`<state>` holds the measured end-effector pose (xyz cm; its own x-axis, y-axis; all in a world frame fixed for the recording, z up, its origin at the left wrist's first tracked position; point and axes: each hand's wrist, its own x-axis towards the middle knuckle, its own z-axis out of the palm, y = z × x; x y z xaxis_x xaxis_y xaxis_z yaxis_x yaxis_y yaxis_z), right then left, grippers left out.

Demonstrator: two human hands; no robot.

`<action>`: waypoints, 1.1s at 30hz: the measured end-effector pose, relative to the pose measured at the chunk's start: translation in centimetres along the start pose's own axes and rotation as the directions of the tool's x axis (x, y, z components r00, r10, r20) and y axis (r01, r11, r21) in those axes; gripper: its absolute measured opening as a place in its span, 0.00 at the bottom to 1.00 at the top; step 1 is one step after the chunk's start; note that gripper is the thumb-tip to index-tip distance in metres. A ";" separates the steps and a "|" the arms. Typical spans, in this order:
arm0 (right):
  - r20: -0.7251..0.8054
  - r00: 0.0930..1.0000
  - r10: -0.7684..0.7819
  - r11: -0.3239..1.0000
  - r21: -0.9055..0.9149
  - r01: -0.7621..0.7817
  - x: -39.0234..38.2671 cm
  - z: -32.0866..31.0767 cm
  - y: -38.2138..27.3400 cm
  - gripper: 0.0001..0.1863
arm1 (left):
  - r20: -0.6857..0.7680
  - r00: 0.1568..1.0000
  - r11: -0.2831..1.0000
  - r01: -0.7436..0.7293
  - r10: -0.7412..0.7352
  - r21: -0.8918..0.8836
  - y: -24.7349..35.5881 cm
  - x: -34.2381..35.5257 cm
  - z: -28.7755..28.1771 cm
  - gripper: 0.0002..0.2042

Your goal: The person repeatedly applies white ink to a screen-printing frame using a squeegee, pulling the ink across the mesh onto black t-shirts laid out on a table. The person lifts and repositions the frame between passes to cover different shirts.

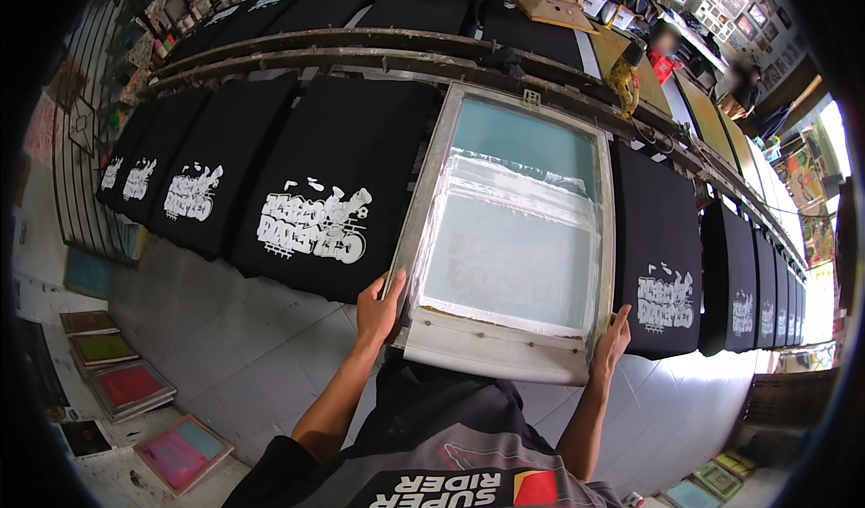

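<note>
Both hands, left [377,308] and right [613,338], grip the printing screen's [514,228] near corners over black shirts [315,183].

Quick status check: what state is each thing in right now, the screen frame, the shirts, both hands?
Screen frame: lying flat on the printing row, white ink spread across its mesh.
Left hand: gripping the frame's near left corner.
Right hand: gripping the frame's near right corner.
Shirt left of the frame: laid flat, white design printed.
Shirt right of the frame: laid flat, white design printed.
Spare frames: lying on the floor, unused.
</note>
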<state>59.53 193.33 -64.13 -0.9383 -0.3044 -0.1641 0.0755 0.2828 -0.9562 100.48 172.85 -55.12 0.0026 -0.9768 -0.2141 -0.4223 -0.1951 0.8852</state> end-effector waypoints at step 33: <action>0.453 0.655 -0.605 0.522 -0.395 0.756 -2.4 -2.8 -1.6 0.40 | -0.284 0.939 0.963 -0.128 0.195 0.236 -5.9 1.0 5.0 0.22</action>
<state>60.74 196.20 -61.56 -0.5073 -0.7823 0.3614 -0.8030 0.2769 -0.5278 98.47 173.44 -62.64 0.1773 -0.9802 0.0883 -0.6212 -0.0419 0.7826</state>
